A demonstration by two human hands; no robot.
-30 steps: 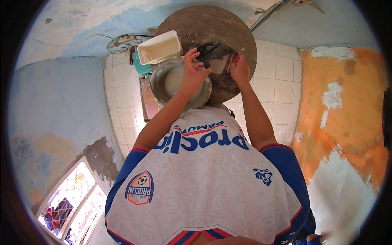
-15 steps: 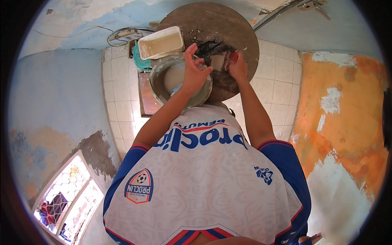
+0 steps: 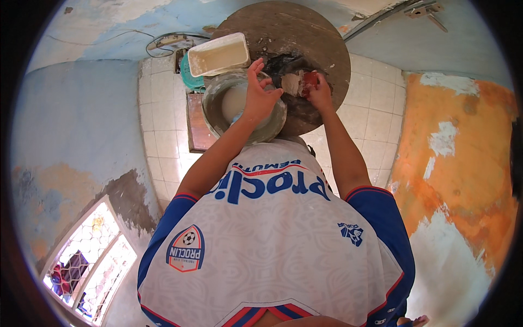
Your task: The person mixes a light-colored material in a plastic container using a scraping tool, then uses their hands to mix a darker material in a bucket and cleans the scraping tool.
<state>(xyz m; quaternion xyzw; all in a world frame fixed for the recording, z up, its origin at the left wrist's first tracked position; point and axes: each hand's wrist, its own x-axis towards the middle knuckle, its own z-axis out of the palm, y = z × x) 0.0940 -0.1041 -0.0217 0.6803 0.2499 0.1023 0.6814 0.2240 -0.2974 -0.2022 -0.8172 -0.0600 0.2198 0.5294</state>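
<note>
Two hands work at the far, round brown bench (image 3: 305,32): the right hand (image 3: 318,92) grips a small putty knife (image 3: 294,83) loaded with pale paste, while the left hand (image 3: 260,95), fingers loosely curled (gripping nothing I can see), steadies over the grey bowl (image 3: 218,106) beside it, white tub (image 3: 218,54) further left

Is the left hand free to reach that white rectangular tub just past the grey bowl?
Probably yes. The left hand rests on the round grey bowl's rim, and the white rectangular plastic tub sits right beside it, open-topped, with nothing visible between them.
</note>
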